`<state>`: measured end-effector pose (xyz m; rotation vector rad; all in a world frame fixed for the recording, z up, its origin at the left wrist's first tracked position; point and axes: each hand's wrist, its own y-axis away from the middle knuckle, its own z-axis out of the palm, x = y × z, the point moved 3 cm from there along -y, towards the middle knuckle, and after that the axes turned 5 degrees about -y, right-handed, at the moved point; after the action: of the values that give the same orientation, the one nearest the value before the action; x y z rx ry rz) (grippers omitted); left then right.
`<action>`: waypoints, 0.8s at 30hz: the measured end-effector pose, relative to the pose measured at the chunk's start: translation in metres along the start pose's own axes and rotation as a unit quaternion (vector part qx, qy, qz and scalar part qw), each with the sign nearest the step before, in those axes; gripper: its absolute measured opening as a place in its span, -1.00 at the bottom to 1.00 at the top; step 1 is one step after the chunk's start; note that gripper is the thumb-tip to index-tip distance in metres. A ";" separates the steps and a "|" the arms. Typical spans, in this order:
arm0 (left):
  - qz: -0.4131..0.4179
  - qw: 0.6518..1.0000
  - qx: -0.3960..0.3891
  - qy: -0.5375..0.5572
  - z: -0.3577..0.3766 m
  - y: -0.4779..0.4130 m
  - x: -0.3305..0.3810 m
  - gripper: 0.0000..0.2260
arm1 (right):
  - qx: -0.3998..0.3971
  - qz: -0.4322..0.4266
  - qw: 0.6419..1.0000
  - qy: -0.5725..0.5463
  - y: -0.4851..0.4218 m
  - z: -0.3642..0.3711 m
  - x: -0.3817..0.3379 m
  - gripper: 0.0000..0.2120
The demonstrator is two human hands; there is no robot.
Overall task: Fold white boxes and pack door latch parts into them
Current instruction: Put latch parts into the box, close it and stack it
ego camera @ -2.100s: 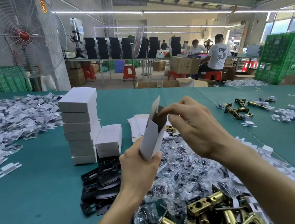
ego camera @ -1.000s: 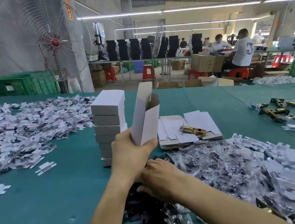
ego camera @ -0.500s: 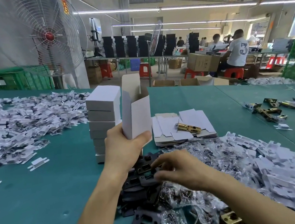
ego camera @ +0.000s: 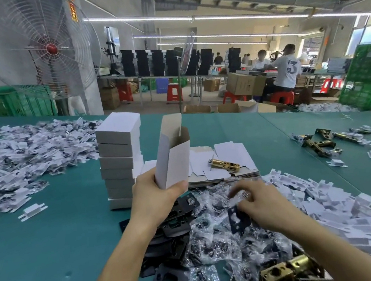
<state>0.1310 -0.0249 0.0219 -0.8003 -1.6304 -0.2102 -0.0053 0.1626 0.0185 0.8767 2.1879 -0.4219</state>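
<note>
- The white box [ego camera: 173, 161] is held upright above the surface [ego camera: 51, 242] by the left hand [ego camera: 157, 199], whose fingers are wrapped round its lower end; the open mouth and raised flap are at 12 o'clock
- The box is judged to be light, thin card that is easily crushed, so it is best taken along its folded corners with little squeeze on the flat walls
- A black plate [ego camera: 237, 220] appears to be pinched in the right hand [ego camera: 262, 203], at 4 o'clock from the box and over the bagged parts [ego camera: 217, 238]; the fingertips are blurred
- The plate is judged stiff, flat and smooth, and best gripped by its edges
- The bags are likely soft and slippery
- The brass latch [ego camera: 225, 164], lying on the flat blanks [ego camera: 229, 151] at 3 o'clock from the box, looks heavy for thin card, so the box base should be supported once it is loaded
</note>
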 end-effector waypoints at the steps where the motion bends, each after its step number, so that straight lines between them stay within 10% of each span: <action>1: 0.000 1.000 -0.001 -0.001 0.001 0.000 -0.001 -0.74 | -0.007 0.021 1.000 0.003 0.002 0.000 0.003 -0.78; 10: 0.017 0.999 -0.036 0.018 0.006 0.002 0.000 -0.74 | -0.097 0.060 0.993 -0.010 0.015 0.011 0.018 -0.78; 17: 0.043 0.995 -0.075 0.054 0.013 0.006 0.001 -0.76 | -0.017 -0.076 0.980 0.182 0.013 0.006 -0.004 -0.91; 24: 0.103 0.991 -0.069 0.055 0.012 0.008 0.004 -0.78 | 0.135 -0.342 0.928 -0.065 0.037 -0.057 -0.085 -0.83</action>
<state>0.1264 -0.0113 0.0203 -1.0386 -1.4305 -0.2185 0.0337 0.1799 0.1182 0.1714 2.2928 -1.1026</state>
